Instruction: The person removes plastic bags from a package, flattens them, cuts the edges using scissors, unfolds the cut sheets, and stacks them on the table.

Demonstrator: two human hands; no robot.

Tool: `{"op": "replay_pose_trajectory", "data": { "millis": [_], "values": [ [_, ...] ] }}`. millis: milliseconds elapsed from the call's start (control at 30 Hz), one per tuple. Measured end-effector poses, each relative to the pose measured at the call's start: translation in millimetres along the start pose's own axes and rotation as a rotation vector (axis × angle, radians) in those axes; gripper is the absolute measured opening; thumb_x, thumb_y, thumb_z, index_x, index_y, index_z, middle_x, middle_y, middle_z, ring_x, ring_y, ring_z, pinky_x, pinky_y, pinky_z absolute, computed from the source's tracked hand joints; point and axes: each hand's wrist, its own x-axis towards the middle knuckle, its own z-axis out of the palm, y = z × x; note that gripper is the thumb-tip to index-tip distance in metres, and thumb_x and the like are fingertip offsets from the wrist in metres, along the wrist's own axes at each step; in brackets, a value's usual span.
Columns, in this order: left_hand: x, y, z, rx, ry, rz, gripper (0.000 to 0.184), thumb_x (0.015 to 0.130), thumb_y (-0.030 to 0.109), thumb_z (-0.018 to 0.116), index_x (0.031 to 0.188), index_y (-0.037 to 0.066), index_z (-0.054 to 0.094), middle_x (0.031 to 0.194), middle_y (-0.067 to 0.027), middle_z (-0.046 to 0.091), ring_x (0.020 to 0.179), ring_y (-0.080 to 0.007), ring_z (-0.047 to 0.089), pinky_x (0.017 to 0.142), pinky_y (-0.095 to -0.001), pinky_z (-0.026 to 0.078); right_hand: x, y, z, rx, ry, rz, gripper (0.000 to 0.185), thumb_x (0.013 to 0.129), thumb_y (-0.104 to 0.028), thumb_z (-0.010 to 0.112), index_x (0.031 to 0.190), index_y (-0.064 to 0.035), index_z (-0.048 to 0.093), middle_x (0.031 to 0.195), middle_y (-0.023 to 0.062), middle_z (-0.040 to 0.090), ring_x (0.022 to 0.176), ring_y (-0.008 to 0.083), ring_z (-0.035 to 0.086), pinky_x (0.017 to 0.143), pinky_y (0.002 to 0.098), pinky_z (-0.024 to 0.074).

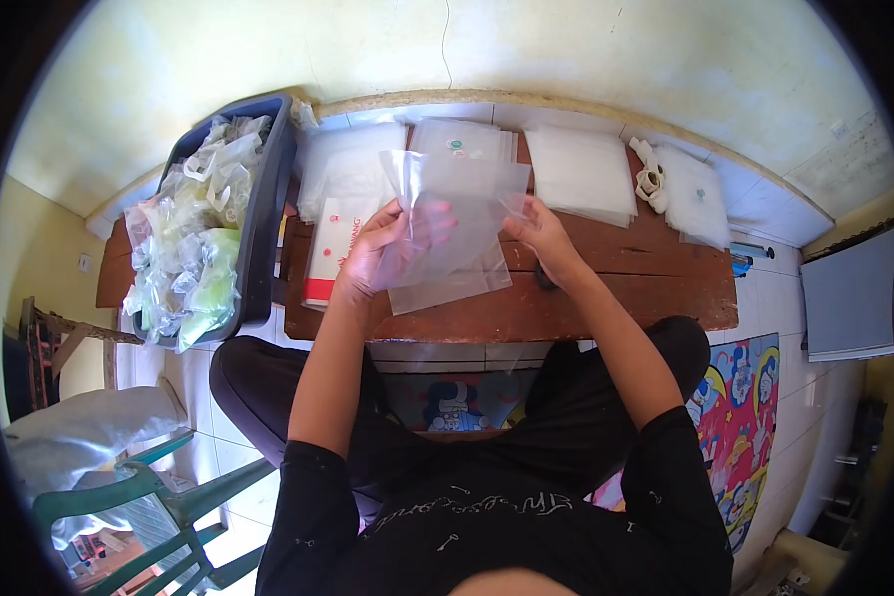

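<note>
Low brown wooden surface (636,293), scuffed, seam between planks; clear-plastic stock along the wall side.

Left to right at the back: left stack (353,149) of clear sheets or bags, middle stack (457,132) with a small green mark on top, thicker whitish stack (578,169), cream bundle (650,179) standing between that and the far-right stack (693,189), which sits near the surface's right end. Red-and-white printed pack (328,258) lies at front left, just ahead of the left stack (can't tell if they overlap). Front strip right of centre is bare wood.
</note>
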Motion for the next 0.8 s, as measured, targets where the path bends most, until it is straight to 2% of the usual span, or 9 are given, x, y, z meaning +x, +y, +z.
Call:
{"op": "replay_pose_trajectory", "data": {
  "millis": [100,133,167,300,400,467,633,700,800],
  "values": [
    [0,-16,-22,-0.151,0.014,0.076,0.047,0.091,0.032,0.065,0.126,0.004,0.052,0.137,-0.0217,0.051,0.123,-0.0386,0.052,0.104,-0.0516,0.039,1,6,-9,0.084,-0.214,0.138,0.033,0.092,-0.022,0.068,0.111,0.0023,0.059,0.108,0.0118,0.067,0.106,0.019,0.063,0.095,0.0312,0.0475],
    [0,-18,-25,-0.153,0.081,0.064,0.049,0.092,0.034,0.063,0.128,0.003,0.05,0.137,-0.0222,0.051,0.124,-0.0392,0.051,0.104,-0.0516,0.039,1,4,-8,0.084,-0.214,0.139,0.033,0.092,-0.022,0.068,0.111,0.0023,0.059,0.108,0.0118,0.067,0.106,0.019,0.063,0.095,0.0312,0.0475],
    [1,-20,-28,-0.155,0.148,0.053,0.05,0.094,0.035,0.061,0.13,0.003,0.049,0.138,-0.0227,0.051,0.126,-0.0399,0.05,0.104,-0.0515,0.039,1,0,-7,0.076,-0.168,0.147,0.026,0.093,-0.019,0.066,0.107,0.0017,0.06,0.102,0.0111,0.067,0.097,0.0179,0.065,0.087,0.0295,0.0505],
    [2,-22,-40,-0.354,0.169,-0.106,0.053,0.097,0.039,0.056,0.133,0.003,0.046,0.134,-0.0225,0.054,0.122,-0.0374,0.054,0.102,-0.0463,0.043,3,-9,-14,-0.006,-0.053,0.227,0.012,0.095,-0.013,0.061,0.099,-0.0017,0.06,0.091,0.0087,0.068,0.076,0.017,0.068,0.066,0.0255,0.0542],
    [3,-25,-41,-0.144,0.291,-0.252,0.05,0.099,0.038,0.054,0.133,0.003,0.046,0.127,-0.0201,0.059,0.109,-0.0319,0.063,0.094,-0.041,0.048,8,6,-24,-0.104,0.031,0.244,0.011,0.094,-0.009,0.061,0.1,-0.0001,0.06,0.084,0.0079,0.068,0.07,0.015,0.067,0.061,0.0249,0.0532],
    [4,-37,-44,0.375,0.436,-0.269,0.041,0.099,0.027,0.055,0.131,0.002,0.048,0.116,-0.0161,0.066,0.097,-0.0258,0.068,0.083,-0.0356,0.053,14,29,-35,-0.186,0.041,0.216,0.01,0.093,-0.007,0.061,0.1,0.0004,0.06,0.083,0.0077,0.067,0.07,0.0144,0.066,0.061,0.0247,0.0526],
    [7,-51,-57,0.548,0.531,-0.181,0.033,0.097,0.013,0.055,0.128,0.001,0.051,0.106,-0.0124,0.07,0.088,-0.0188,0.069,0.072,-0.0264,0.054,19,50,-43,-0.462,0.096,0.173,0.012,0.092,-0.003,0.06,0.102,0.002,0.06,0.083,0.0078,0.067,0.068,0.0129,0.065,0.059,0.0246,0.0511],
    [11,-52,-62,0.569,0.56,-0.116,0.032,0.096,0.009,0.055,0.127,0.0,0.052,0.104,-0.012,0.07,0.085,-0.0178,0.069,0.07,-0.0248,0.053,21,51,-42,-0.247,0.115,0.074,0.017,0.091,-0.002,0.059,0.107,0.0025,0.059,0.083,0.0086,0.068,0.067,0.0133,0.065,0.06,0.0252,0.0513],
    [14,-52,-60,0.488,0.57,-0.025,0.032,0.094,0.01,0.058,0.124,-0.001,0.054,0.102,-0.0112,0.07,0.081,-0.0164,0.069,0.069,-0.0254,0.053,13,18,-30,-0.169,0.07,0.116,0.023,0.091,-0.002,0.058,0.113,0.0034,0.057,0.084,0.0104,0.068,0.067,0.0144,0.065,0.061,0.0263,0.0539]
  ]
}}
